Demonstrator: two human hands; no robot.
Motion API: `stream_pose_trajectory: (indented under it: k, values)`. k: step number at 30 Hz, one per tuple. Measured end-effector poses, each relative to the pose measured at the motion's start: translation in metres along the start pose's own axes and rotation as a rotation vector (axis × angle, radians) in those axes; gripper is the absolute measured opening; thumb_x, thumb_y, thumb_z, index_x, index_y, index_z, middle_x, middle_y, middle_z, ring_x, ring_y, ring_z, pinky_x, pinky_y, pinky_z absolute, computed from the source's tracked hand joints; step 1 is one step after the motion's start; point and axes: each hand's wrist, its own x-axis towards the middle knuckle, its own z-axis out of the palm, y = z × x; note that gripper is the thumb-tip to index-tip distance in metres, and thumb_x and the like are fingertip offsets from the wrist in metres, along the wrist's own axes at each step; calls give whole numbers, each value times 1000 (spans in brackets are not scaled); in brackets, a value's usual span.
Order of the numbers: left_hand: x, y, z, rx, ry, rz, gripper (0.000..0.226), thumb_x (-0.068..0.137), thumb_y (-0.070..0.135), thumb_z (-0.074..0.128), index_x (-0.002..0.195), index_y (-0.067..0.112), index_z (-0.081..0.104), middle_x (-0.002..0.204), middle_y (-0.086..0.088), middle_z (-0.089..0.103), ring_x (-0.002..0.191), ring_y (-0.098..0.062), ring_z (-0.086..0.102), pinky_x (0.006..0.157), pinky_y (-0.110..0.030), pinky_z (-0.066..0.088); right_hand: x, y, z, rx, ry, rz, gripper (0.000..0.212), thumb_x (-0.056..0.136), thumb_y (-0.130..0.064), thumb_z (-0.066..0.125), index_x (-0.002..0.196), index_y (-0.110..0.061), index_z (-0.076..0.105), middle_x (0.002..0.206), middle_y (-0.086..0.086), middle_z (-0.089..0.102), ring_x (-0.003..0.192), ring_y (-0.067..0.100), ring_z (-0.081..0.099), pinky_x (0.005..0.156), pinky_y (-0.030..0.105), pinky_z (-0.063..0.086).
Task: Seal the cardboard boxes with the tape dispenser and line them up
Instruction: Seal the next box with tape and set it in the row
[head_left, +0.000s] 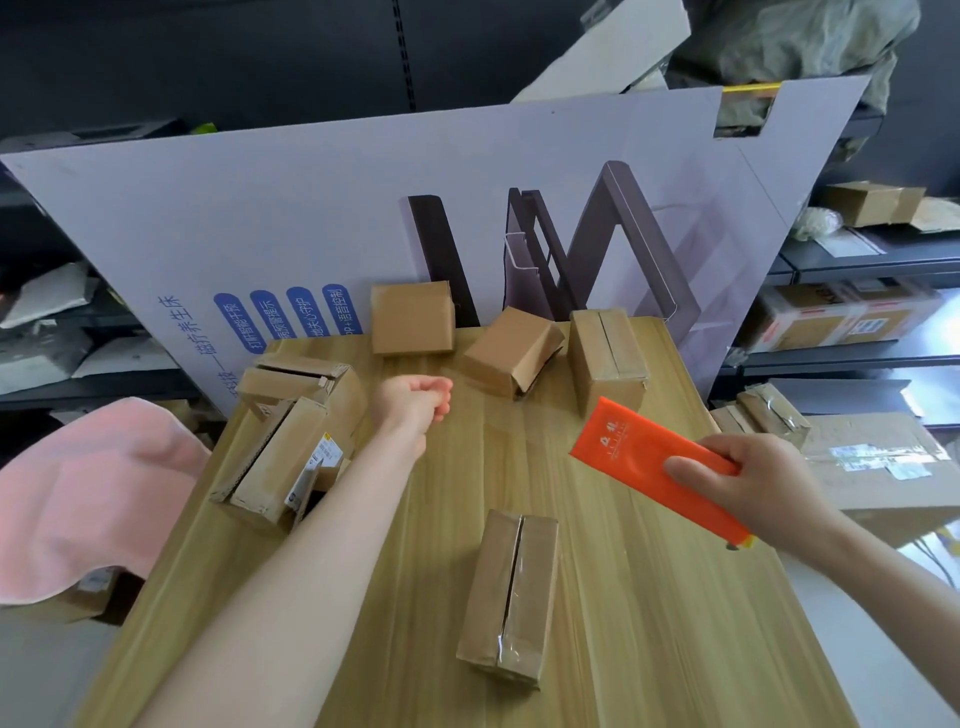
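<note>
Orange flat plastic packet (639, 457) is gripped at its near end by the right hand (758, 483), above the right side of the pale wooden table (649, 597). The left hand (410, 402) hovers over the table's middle, fingers loosely curled, holding nothing. A long brown cardboard box (511, 592) with a taped end lies nearest; three smaller brown boxes (413, 318) sit along the far edge, and two battered open boxes (283, 457) lie at the left
</note>
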Motion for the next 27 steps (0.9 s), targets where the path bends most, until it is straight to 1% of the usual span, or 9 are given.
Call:
stream_pose_trajectory:
  k: [4,7,9,12,16,19,23,25,27]
  values:
    - [-9,-45,1,76,-68,-89,2,83,10,73,83,10,71,76,-3,71,65,-13,64,62,-24,49,2,21,6,-213,-36,58,29,80,-48,69,63,-23,66,53,-3,60,51,16,61,49,37,52]
    - [-16,-83,5,146,-83,-112,8,83,19,73,80,12,72,69,-2,69,64,-13,61,62,-24,47,8,31,19,-334,-118,136,33,80,-55,65,66,-24,64,62,-5,63,54,14,63,43,27,44]
    - [-17,-102,8,187,-69,-128,12,83,25,74,74,17,72,68,0,70,68,-14,63,69,-27,51,13,37,30,-404,-167,175,37,80,-59,62,69,-24,64,64,-6,64,55,13,63,43,24,43]
    - [-16,-120,15,217,-61,-160,14,82,29,74,72,19,72,69,1,71,71,-15,65,78,-32,55,22,44,42,-486,-192,219,42,80,-63,59,69,-23,63,65,-6,63,56,12,62,45,23,41]
    - [-8,-135,23,242,-26,-203,14,81,33,75,75,21,72,68,4,70,70,-15,65,76,-32,55,31,51,55,-533,-204,231,43,80,-62,59,61,-24,58,61,-5,59,54,12,59,43,20,34]
    - [-3,-143,27,270,-23,-232,13,81,34,74,75,23,71,69,4,70,66,-14,62,73,-30,54,36,56,65,-555,-234,246,41,81,-62,59,65,-25,58,64,-6,60,56,11,59,44,21,36]
    - [0,-156,28,310,-18,-260,14,82,35,73,80,22,71,72,6,69,71,-12,65,67,-27,48,43,62,79,-595,-241,270,41,81,-61,58,69,-22,62,65,-4,62,58,13,60,46,21,37]
    - [1,-164,29,317,-19,-286,13,83,34,72,78,23,69,73,7,69,74,-11,65,63,-25,45,46,64,88,-616,-243,278,42,82,-60,58,71,-20,63,65,-3,62,56,15,61,44,20,36]
    - [0,-171,34,324,-31,-303,17,84,33,71,71,26,65,74,8,69,76,-13,67,67,-28,52,49,65,97,-620,-248,289,41,83,-59,57,73,-19,63,65,-3,62,54,17,63,41,18,36]
